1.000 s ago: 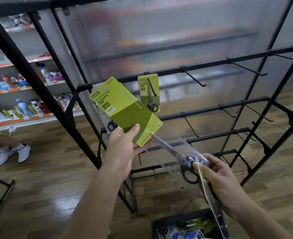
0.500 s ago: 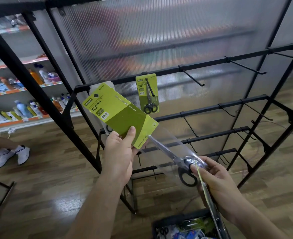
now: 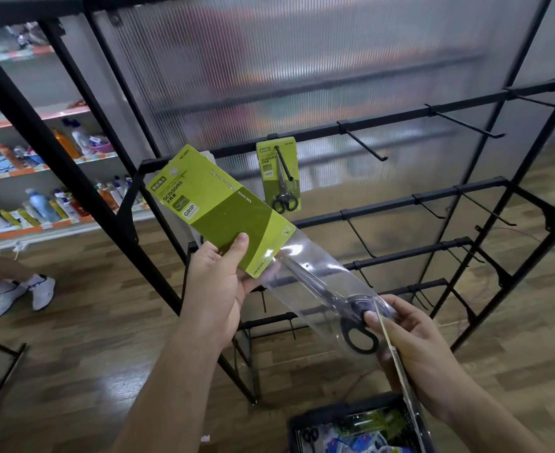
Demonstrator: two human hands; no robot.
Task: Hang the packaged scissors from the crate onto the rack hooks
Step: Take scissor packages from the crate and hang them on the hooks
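While the black rack [image 3: 384, 206] spans 9 to 3 o'clock, I record the crate [image 3: 344, 410] at 5 o'clock. At centre the packaged scissors [image 3: 223, 210] sit tilted: left hand [image 3: 217, 289] grips the green card, right hand [image 3: 413, 341], apart at 4 o'clock, pinches the clear handle end. Another pack [image 3: 279, 174] hangs hooked at 12 o'clock

three scissor packs [image 3: 219, 207] in plain view, perhaps more in the one crate [image 3: 344, 410], and one rack [image 3: 400, 203].
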